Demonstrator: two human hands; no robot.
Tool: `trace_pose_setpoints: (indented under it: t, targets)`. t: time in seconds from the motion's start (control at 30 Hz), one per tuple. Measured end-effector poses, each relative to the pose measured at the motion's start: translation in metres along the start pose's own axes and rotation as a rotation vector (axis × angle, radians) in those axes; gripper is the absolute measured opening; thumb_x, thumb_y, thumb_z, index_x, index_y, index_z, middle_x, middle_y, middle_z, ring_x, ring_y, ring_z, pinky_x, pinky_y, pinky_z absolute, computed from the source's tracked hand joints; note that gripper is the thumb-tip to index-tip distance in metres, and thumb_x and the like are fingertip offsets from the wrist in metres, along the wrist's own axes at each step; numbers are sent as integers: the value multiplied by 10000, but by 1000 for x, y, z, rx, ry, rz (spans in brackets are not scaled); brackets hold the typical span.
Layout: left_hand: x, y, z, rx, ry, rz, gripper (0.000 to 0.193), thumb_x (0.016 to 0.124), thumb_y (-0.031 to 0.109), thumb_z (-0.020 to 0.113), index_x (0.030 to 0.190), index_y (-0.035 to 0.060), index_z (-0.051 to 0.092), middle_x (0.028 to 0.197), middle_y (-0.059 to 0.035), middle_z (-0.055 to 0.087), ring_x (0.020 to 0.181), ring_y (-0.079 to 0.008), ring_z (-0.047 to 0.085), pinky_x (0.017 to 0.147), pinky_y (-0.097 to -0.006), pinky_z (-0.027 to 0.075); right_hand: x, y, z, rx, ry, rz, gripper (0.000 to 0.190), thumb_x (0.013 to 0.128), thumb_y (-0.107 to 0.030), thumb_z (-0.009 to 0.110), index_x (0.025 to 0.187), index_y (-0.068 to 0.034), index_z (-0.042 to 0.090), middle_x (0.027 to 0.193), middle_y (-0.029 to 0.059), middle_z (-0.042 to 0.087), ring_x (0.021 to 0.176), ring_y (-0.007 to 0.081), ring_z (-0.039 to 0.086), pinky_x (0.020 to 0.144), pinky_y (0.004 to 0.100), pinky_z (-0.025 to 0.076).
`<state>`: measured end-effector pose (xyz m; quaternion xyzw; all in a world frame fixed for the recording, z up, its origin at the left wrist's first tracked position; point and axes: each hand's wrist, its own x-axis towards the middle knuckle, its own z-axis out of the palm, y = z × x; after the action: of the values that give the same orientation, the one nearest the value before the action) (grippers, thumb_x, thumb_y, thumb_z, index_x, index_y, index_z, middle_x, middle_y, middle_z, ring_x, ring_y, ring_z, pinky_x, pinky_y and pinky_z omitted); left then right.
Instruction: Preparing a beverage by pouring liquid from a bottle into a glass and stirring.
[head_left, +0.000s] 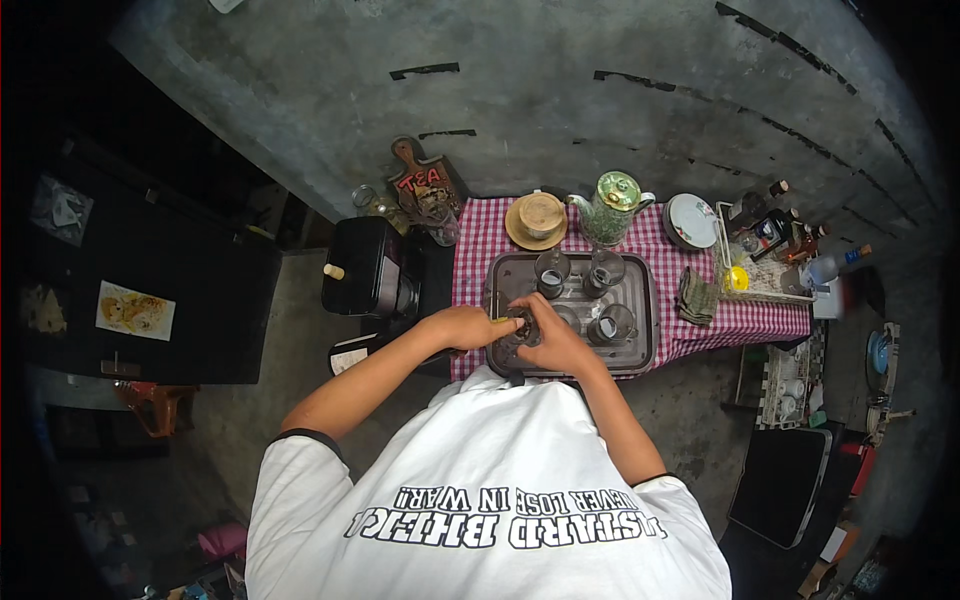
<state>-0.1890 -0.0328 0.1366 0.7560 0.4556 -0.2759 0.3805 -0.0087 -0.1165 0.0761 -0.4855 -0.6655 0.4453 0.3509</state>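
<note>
A brown ribbed tray (643, 352) lies before me, with several clear glass mugs standing on it. My right hand (553, 336) curls its thumb and fingers around one glass (523, 335) at the tray's left side. From the left, my left hand (472, 328) reaches to the same glass, its fingertips at the rim. A bit of yellow shows by those fingers; what it is, and whether they grip it, I cannot tell. Two glass mugs (552, 276) (603, 274) stand at the back of the tray, and another mug (613, 325) is at the front right.
Behind the tray stand a lidded cup on a saucer (540, 214), a green patterned teapot (611, 210) and stacked plates (691, 221). A folded cloth (697, 296) and a wire basket of bottles (765, 281) sit right. A black dispenser (364, 266) is left, on the checked tablecloth's (474, 232) far side.
</note>
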Motion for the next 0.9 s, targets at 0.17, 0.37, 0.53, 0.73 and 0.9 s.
trace_pose_setpoints:
  t: [0.17, 0.37, 0.53, 0.73, 0.9]
  targets:
    - [-4, 4, -3, 6, -4, -2, 964, 866, 801, 283, 818, -60, 715, 760, -250, 672, 767, -376, 675, 729, -450, 514, 0, 1, 0, 3, 10, -19, 608, 681, -48, 675, 1254, -19, 475, 1187, 146, 502, 1144, 327, 556, 941, 373, 469]
    - [2, 1, 0, 27, 4, -7, 969, 863, 806, 268, 818, -49, 720, 764, -250, 674, 782, -376, 678, 745, -454, 515, 1, -1, -1, 24, 8, -20, 600, 683, -36, 667, 1252, -18, 478, 1184, 145, 501, 1139, 324, 558, 940, 368, 471]
    - [0, 5, -2, 29, -4, -19, 981, 860, 811, 261, 823, -55, 721, 774, -252, 677, 803, -377, 680, 768, -452, 518, 1, 3, 0, 17, 17, -36, 599, 675, -36, 664, 1247, -16, 484, 1180, 145, 498, 1133, 322, 554, 934, 364, 471]
    - [8, -2, 4, 32, 15, -6, 994, 851, 820, 269, 849, -65, 720, 792, -263, 677, 810, -381, 677, 769, -450, 515, 0, 3, 0, 26, 12, -21, 610, 670, -40, 664, 1251, -16, 482, 1175, 144, 497, 1146, 320, 545, 943, 365, 463]
    - [7, -2, 4, 29, 32, 11, 994, 847, 822, 277, 878, -67, 720, 823, -269, 679, 822, -382, 676, 775, -449, 513, -1, 4, 0, 32, 9, -6, 611, 669, -42, 662, 1252, -15, 478, 1172, 146, 496, 1145, 324, 545, 945, 368, 460]
